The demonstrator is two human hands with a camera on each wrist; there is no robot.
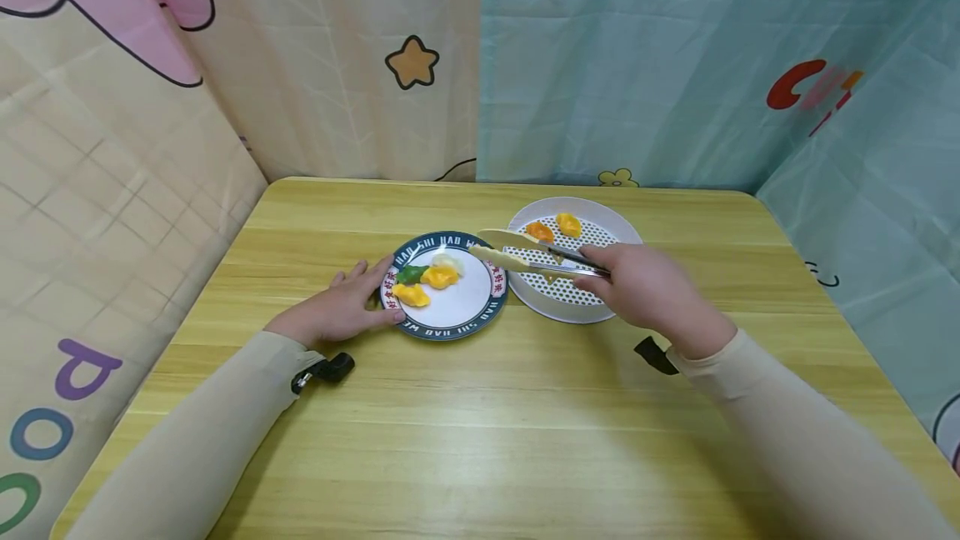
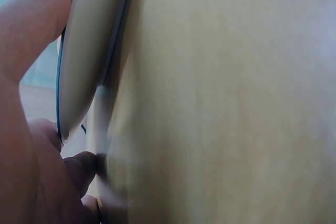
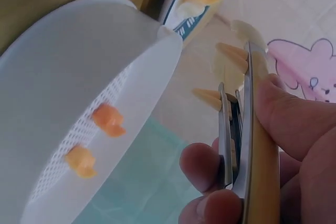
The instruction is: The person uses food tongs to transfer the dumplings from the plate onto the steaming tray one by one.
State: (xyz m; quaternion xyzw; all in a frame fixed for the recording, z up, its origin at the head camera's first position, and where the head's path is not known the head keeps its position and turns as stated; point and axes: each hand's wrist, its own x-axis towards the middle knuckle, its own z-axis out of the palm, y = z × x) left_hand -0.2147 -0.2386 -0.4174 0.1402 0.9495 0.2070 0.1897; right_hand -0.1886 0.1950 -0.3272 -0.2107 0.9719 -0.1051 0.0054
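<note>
My left hand (image 1: 347, 304) grips the left edge of a round plate (image 1: 459, 311), thumb at the near rim and index finger farther up. The plate has a dark patterned rim and bears yellow dumplings (image 1: 440, 276), a green one (image 1: 410, 274) and a pale one (image 1: 447, 262). In my right hand (image 1: 647, 286) are metal tongs (image 1: 564, 266) with pale tips, spread apart over the plate's right rim with nothing between them. Beneath the tongs stands a white perforated steamer tray (image 1: 570, 311), holding an orange dumpling (image 1: 540, 232) and a yellow one (image 1: 568, 225).
Plate and tray stand side by side on a wooden table (image 1: 465, 432), their rims close together. Patterned curtains (image 1: 337, 65) hang behind the table and along both sides. Black wrist straps (image 1: 330, 368) show at both sleeves.
</note>
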